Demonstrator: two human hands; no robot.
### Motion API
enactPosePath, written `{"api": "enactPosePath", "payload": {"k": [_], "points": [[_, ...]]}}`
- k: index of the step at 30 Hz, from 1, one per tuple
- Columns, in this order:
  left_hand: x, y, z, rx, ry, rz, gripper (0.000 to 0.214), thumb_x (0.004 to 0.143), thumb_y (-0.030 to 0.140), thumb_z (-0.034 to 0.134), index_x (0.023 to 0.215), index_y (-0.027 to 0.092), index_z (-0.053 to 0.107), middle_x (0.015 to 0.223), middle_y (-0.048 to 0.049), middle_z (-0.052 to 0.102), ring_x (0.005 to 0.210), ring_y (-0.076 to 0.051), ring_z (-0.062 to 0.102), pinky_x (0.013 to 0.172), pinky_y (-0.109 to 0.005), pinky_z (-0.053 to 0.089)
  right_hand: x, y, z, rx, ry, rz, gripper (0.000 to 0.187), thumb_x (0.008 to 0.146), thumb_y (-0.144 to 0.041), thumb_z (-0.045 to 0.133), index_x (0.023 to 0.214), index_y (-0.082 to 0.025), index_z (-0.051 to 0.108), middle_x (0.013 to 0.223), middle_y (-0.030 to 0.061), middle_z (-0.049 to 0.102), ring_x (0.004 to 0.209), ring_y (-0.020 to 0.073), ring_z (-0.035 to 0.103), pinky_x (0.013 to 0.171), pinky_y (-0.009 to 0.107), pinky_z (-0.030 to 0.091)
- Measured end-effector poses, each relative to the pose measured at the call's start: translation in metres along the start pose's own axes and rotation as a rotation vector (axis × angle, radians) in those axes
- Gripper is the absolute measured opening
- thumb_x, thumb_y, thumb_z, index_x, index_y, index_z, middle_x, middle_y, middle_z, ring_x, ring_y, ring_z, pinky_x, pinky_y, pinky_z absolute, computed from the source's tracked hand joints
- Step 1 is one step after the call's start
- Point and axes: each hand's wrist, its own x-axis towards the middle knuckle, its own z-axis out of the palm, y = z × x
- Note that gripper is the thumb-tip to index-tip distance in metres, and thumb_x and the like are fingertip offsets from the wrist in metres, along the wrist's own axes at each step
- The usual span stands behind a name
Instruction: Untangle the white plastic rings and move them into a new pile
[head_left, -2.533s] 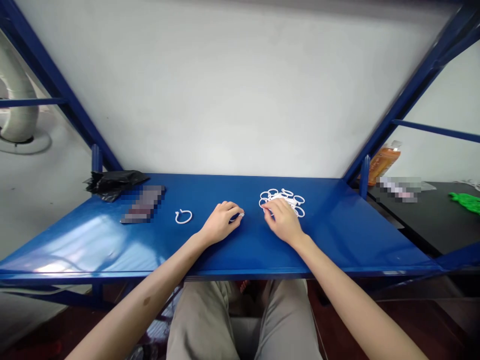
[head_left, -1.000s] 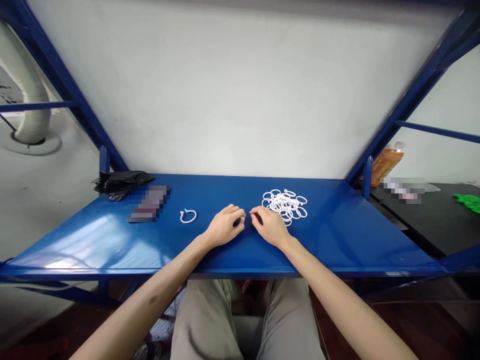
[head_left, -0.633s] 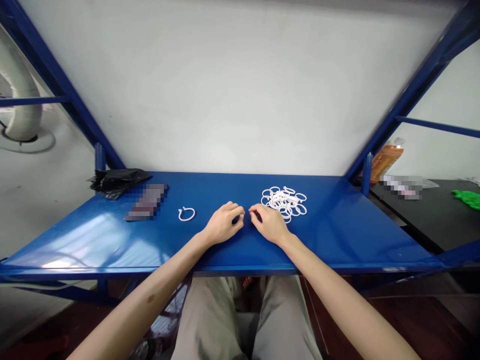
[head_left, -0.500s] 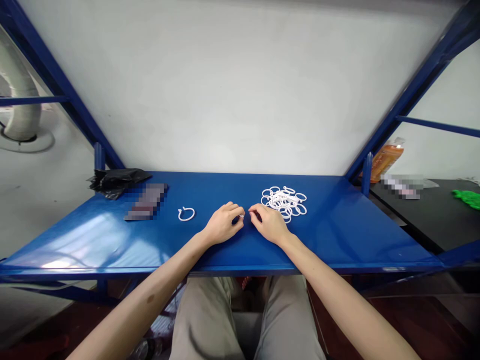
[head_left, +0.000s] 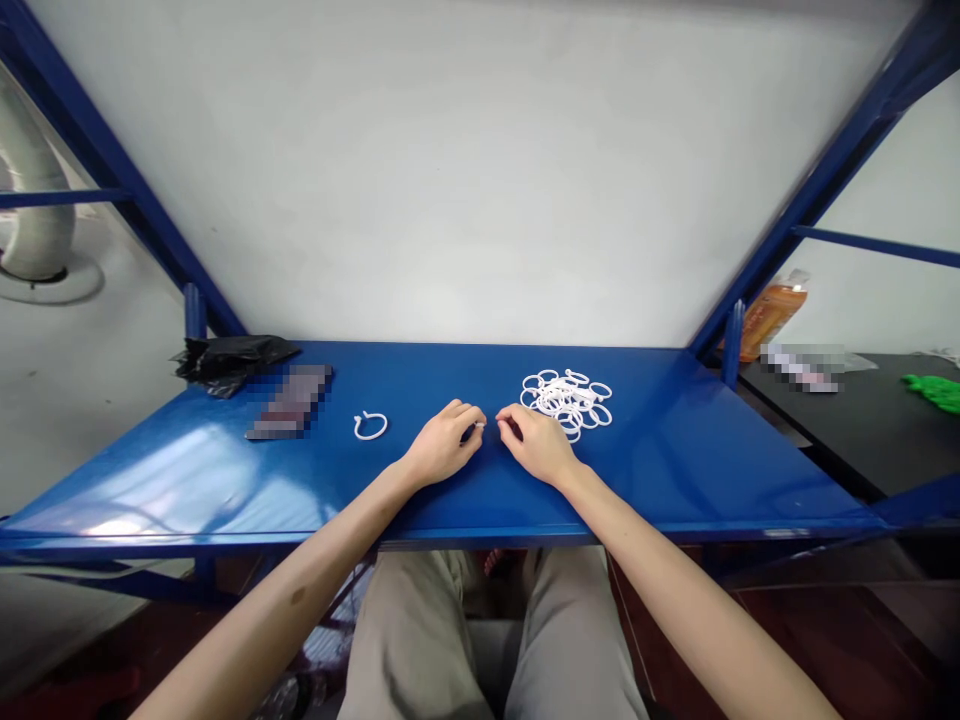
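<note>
Close together over the blue table, both my hands are curled with the fingertips facing each other. Thumb and fingers of my left hand (head_left: 445, 446) pinch something small and white (head_left: 480, 425), mostly hidden by the fingers. My right hand (head_left: 541, 442) is also pinched closed; whether anything sits between its fingertips I cannot make out. Just beyond the right hand lies a pile of white rings (head_left: 574, 398), partly covered by it. A single white open ring (head_left: 370, 427) with small knobs at its ends rests left of my left hand.
The blue table (head_left: 660, 470) meets a white wall at the back. A blurred-out flat dark object (head_left: 292, 402) and a black plastic bag (head_left: 232, 362) lie at the left. Blue frame posts stand on both sides. On the black table at right is an orange-filled bottle (head_left: 772, 318).
The fingers of my left hand have closed slightly around the small white thing, and less of it shows. My right hand has hardly moved. The view has shifted a little.
</note>
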Motion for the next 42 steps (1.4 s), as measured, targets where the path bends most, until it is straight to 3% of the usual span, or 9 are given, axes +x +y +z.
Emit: {"api": "enactPosePath", "payload": {"k": [7,11,15,26,34,39,42], "points": [[-0.001,-0.002,0.004,-0.047,0.084,-0.074,0.011,0.093,0.02,0.053,0.102,0.022,0.059,0.1,-0.0028,0.067,0.091,-0.018,0.066,0.083,-0.032,0.054,0.0,0.001,0.0,-0.012,0.002,-0.002,0.012,0.098,-0.019,0.055,0.102,-0.023,0.066,0.094,0.0018,0.076,0.079,0.0173,0.072,0.069,0.026,0.05],[-0.001,-0.005,0.007,-0.103,0.12,-0.122,0.03,0.091,0.023,0.063,0.119,0.021,0.054,0.111,-0.0046,0.069,0.091,-0.016,0.07,0.084,-0.031,0.058,-0.001,-0.001,-0.001,-0.014,0.024,-0.062,0.014,0.098,-0.02,0.055,0.106,-0.022,0.066,0.097,0.003,0.076,0.081,0.0176,0.072,0.07,0.027,0.052],[-0.002,-0.008,0.008,-0.11,0.118,-0.065,0.041,0.09,0.027,0.068,0.127,0.021,0.05,0.119,-0.0076,0.068,0.106,-0.02,0.07,0.091,-0.033,0.058,-0.003,-0.004,-0.001,-0.022,0.021,-0.18,0.021,0.101,-0.022,0.051,0.116,-0.021,0.065,0.107,0.0052,0.075,0.085,0.018,0.073,0.072,0.028,0.055],[-0.004,-0.003,0.004,-0.146,0.025,0.001,0.028,0.098,0.033,0.059,0.123,0.022,0.053,0.121,-0.0082,0.069,0.108,-0.02,0.07,0.092,-0.034,0.058,-0.003,0.0,0.004,-0.037,0.009,-0.228,0.02,0.103,-0.02,0.052,0.119,-0.021,0.062,0.109,0.0053,0.073,0.086,0.0181,0.073,0.071,0.028,0.056],[-0.003,0.0,0.003,-0.176,-0.004,-0.039,0.025,0.104,0.04,0.045,0.12,0.023,0.054,0.118,-0.0064,0.072,0.107,-0.02,0.071,0.092,-0.033,0.057,-0.003,-0.001,0.006,-0.097,0.04,-0.23,0.017,0.105,-0.026,0.049,0.114,-0.021,0.062,0.104,0.0044,0.073,0.079,0.0162,0.072,0.064,0.025,0.052],[-0.003,0.003,0.0,-0.173,-0.012,-0.059,0.028,0.106,0.038,0.036,0.118,0.024,0.056,0.113,-0.0043,0.074,0.101,-0.018,0.072,0.088,-0.031,0.058,-0.003,-0.002,0.006,-0.15,0.061,-0.193,0.015,0.103,-0.027,0.052,0.108,-0.02,0.064,0.097,0.004,0.074,0.073,0.0156,0.071,0.059,0.025,0.048],[-0.002,0.003,0.0,-0.156,0.002,-0.054,0.027,0.105,0.039,0.04,0.118,0.023,0.058,0.116,-0.0052,0.073,0.105,-0.019,0.071,0.092,-0.033,0.057,-0.003,-0.002,0.006,-0.154,0.067,-0.157,0.012,0.1,-0.024,0.056,0.108,-0.019,0.064,0.094,0.004,0.074,0.072,0.0155,0.07,0.06,0.025,0.047]]}}
